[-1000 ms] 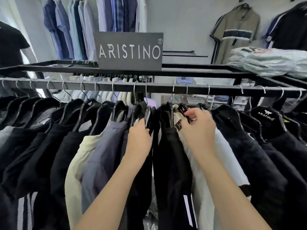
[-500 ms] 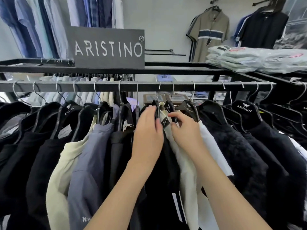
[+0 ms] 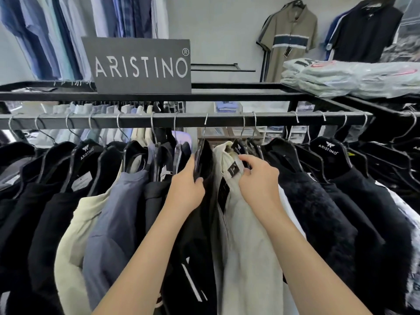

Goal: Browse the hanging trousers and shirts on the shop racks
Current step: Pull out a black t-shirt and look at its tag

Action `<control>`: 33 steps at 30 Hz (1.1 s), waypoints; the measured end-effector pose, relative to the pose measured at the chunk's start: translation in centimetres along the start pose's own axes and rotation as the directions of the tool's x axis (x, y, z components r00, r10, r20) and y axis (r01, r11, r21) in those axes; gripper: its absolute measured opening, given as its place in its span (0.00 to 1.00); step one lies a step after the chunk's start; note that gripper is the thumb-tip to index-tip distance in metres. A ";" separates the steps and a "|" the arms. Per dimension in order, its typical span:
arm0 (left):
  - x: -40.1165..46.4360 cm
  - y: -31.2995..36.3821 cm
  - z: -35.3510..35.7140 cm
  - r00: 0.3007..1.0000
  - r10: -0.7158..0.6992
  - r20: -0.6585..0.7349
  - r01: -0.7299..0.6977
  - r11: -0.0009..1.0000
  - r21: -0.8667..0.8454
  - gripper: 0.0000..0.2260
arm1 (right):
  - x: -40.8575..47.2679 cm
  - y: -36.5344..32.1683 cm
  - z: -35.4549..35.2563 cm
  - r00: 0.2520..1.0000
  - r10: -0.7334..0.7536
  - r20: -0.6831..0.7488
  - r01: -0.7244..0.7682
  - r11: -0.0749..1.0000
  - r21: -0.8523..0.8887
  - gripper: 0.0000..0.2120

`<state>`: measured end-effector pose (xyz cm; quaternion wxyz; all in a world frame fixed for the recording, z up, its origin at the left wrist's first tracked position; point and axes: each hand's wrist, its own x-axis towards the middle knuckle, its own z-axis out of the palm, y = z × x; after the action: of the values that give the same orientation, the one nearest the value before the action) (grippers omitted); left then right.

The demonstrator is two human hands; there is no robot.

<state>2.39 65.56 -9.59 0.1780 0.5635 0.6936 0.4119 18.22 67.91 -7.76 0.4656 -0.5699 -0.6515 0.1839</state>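
A dark metal rail [image 3: 227, 118] carries a packed row of garments on black hangers. My left hand [image 3: 188, 186] grips the shoulder of a black garment [image 3: 205, 160] with white stripes lower down. Just to its right hangs a cream-white garment [image 3: 245, 235]; my right hand [image 3: 259, 180] pinches its collar beside a small black tag [image 3: 233, 169]. A narrow gap shows between the two garments. A grey-blue top [image 3: 116, 223] and a pale yellow one [image 3: 75, 235] hang further left, black fleecy pieces [image 3: 318, 212] to the right.
A grey brand sign [image 3: 138, 64] stands on the rack's upper shelf [image 3: 238, 96]. Folded shirts in plastic bags [image 3: 341, 78] lie on the shelf at right. Blue shirts [image 3: 56, 35] hang on the back wall, an olive polo [image 3: 288, 37] and a dark polo [image 3: 366, 30] beside them.
My left hand has taken hold of the black garment and drawn it left. The cream-white garment now shows more fully, and my right hand has shifted onto its collar.
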 end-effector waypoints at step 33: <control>-0.2 1.9 1.9 0.969 -0.241 -0.062 0.243 0.866 0.436 0.08 | 0.2 2.5 2.5 0.839 -0.285 0.464 0.430 0.870 -0.243 0.23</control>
<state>5.08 66.12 -9.31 0.0942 0.4964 0.8343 0.2206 17.58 69.55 -10.83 0.2389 -0.4553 -0.8525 0.0943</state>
